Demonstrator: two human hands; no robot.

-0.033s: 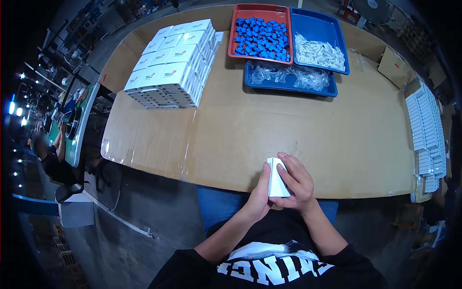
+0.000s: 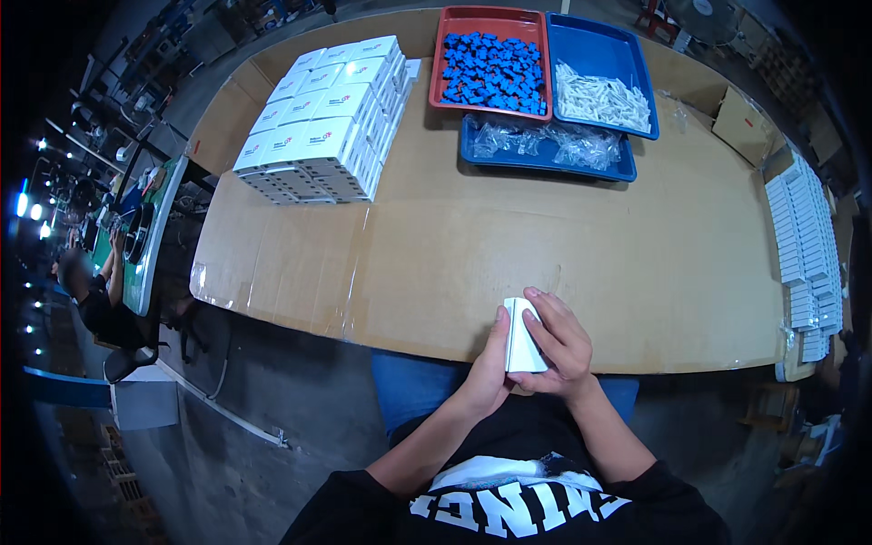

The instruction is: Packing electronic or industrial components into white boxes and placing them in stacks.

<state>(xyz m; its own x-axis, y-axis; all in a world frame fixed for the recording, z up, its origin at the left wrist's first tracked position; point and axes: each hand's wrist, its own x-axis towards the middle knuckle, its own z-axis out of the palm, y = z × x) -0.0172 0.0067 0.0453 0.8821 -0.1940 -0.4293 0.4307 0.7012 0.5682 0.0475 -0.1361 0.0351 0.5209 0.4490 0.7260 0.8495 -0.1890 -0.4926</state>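
Observation:
Close to the table's near edge, a small white box (image 2: pixel 522 341) is held upright between both my hands. My left hand (image 2: pixel 490 363) grips it from the left, the thumb lying along its side. From the right, my right hand (image 2: pixel 561 345) wraps it, fingers laid over the right face and thumb near the bottom. The box's underside and part of its right side are hidden by my fingers.
White boxes (image 2: pixel 318 118) stand stacked at the table's far left. At the back, a red tray (image 2: pixel 440 77) holds blue pieces, a blue tray (image 2: pixel 581 36) white ones, and a lower blue tray (image 2: pixel 545 165) clear plastic bags. More white boxes (image 2: pixel 799 236) line the right edge. A person (image 2: pixel 95 291) sits left.

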